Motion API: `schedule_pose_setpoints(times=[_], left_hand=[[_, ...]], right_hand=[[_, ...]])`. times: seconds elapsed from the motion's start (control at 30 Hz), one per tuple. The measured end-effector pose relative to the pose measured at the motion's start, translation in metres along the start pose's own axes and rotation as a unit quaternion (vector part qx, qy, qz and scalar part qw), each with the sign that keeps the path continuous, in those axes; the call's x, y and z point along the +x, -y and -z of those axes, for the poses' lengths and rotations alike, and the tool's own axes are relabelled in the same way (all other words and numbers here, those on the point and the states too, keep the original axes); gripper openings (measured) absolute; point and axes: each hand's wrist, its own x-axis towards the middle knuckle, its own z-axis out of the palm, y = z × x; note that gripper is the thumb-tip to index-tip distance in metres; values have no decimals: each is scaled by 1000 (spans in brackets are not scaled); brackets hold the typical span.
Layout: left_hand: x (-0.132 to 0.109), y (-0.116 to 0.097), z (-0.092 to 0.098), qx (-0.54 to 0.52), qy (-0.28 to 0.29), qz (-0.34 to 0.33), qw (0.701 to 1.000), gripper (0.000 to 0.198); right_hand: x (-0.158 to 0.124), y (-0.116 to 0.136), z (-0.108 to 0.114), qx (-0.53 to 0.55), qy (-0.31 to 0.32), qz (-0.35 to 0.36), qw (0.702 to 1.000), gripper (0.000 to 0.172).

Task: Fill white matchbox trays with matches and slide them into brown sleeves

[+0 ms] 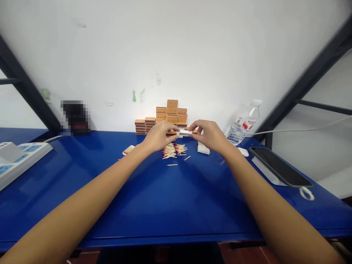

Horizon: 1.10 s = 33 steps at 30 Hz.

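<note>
My left hand (158, 136) and my right hand (209, 135) are raised over the back of the blue table, fingers closed in a pinch. Between them is a small white matchbox tray (184, 133), gripped at its two ends. Just below lies a pile of loose red-tipped matches (169, 151), with a smaller cluster (180, 149) beside it. A white matchbox tray (203, 148) rests under my right hand. Partly behind my left forearm is an open tray with matches in it (128, 150). Orange matchboxes (172, 118) stand stacked behind my hands, which hide the lower ones.
Two low stacks of matchboxes (140, 127) stand by the wall. To the right are a tilted water bottle (244, 123), a white cable and a phone (279, 165) on a white support. A power strip (24, 157) lies at the left, near a blurred dark object (77, 117).
</note>
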Motion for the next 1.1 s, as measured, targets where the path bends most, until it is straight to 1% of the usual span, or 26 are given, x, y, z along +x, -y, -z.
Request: schedule_pose_setpoints(times=[0.07,0.1,0.17,0.2,0.27,0.33,0.4,0.43,0.5,0.57,0.63,0.7,0.73,0.8,0.87,0.93,1.03,1.1], left_hand=[[-4,-6,7,9,-12,-1,1000,22],[-8,-9,12,14,-9,-8,1000,21],[-18,-13,20,19,18,-29,999,20],[-25,-13,25,32,28,-33,999,20],[-39,-11,37,50,51,-33,997,21],[-53,-3,51,54,76,-16,996,22],[-64,10,68,52,93,20,994,24],[-69,17,77,53,91,40,994,25],[-76,32,95,50,70,89,992,25],[-80,46,109,62,66,124,988,24],[-84,56,117,87,90,131,983,24],[-86,60,116,119,110,130,978,23],[-87,60,113,129,115,128,977,23],[-88,53,101,135,111,112,978,23],[-90,40,87,133,106,82,982,23],[-93,25,72,134,111,32,984,22],[-98,5,53,118,119,-7,986,20],[-101,-6,43,98,123,-19,987,20]], right_hand=[[0,-8,10,10,-18,-33,999,14],[0,-13,16,13,-21,-56,998,16],[-2,-25,30,19,-7,-110,994,18],[-4,-31,37,28,14,-141,990,18],[-8,-43,48,67,87,-196,974,20],[-12,-53,53,94,146,-224,959,20],[-13,-60,52,90,180,-231,952,17],[-13,-62,49,77,191,-232,951,14],[-13,-65,43,39,199,-234,951,9],[-11,-64,38,-6,183,-224,957,6],[-10,-58,35,-42,154,-197,967,5],[-8,-49,34,-52,145,-162,975,7],[-8,-43,33,-42,158,-145,976,9],[-7,-31,28,0,211,-122,970,16],[-7,-21,19,39,270,-109,956,24],[-7,-12,8,50,315,-94,943,29],[-8,-3,-7,42,359,-67,930,28],[-8,1,-15,42,367,-58,928,24]])
